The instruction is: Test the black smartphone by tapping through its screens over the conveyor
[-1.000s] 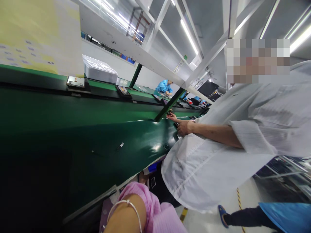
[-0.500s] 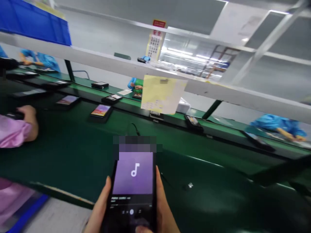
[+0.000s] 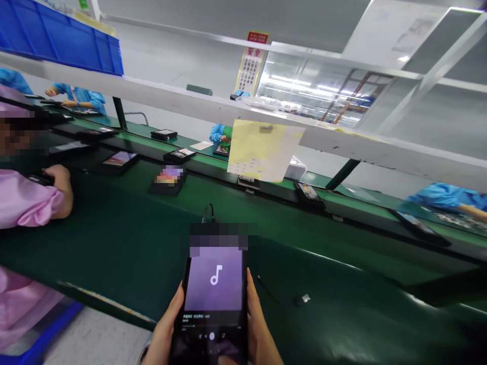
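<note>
A black tablet (image 3: pixel 215 284) is held upright in portrait between my two hands, close to me over the green bench. Its screen shows a white music note on purple with player controls below. My left hand (image 3: pixel 165 324) grips the left edge. Along the right edge, my right hand (image 3: pixel 261 324) is closed round the side. A thumb tip lies over the lower screen; which hand it belongs to is hard to tell. The tablet's top is blurred out, with a black cable (image 3: pixel 208 210) looping behind it.
Several tablets, one (image 3: pixel 169 178) with a lit screen, lie along the green bench (image 3: pixel 114 243). A co-worker in a pink sleeve (image 3: pixel 30 197) sits at left. A yellow paper (image 3: pixel 264 149) hangs from the white shelf (image 3: pixel 171 101). A thin lead (image 3: pixel 268 289) lies to the right.
The whole view has shifted slightly, so the scene sits further right and more of the pink-clad co-worker shows. My hands still hold the tablet, its screen much the same.
</note>
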`<control>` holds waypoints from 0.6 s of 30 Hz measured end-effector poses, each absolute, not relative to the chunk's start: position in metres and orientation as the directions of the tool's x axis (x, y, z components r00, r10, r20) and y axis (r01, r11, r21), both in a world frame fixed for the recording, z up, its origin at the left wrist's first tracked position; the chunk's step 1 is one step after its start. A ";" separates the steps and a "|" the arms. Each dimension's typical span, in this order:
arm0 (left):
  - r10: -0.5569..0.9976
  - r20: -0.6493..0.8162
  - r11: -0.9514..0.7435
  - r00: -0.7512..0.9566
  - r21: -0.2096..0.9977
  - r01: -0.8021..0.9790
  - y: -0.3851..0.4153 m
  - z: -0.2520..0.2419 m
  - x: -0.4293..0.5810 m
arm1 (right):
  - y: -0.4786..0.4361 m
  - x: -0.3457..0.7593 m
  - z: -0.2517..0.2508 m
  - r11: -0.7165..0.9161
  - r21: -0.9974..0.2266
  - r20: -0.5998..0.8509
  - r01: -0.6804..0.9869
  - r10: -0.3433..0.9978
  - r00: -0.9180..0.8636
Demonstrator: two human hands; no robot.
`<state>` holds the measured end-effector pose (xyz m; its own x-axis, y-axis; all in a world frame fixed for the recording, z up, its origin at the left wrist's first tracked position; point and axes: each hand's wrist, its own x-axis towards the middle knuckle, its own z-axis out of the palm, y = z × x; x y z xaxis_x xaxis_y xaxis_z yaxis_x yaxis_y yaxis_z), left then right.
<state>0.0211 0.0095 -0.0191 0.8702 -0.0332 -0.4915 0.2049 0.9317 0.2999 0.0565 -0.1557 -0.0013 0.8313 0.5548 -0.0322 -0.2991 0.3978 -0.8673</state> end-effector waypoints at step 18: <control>-0.036 -0.456 0.897 0.889 0.377 0.229 0.008 -0.027 0.013 | -0.153 0.048 -0.018 0.300 -0.920 -0.130 -0.252 0.374 0.918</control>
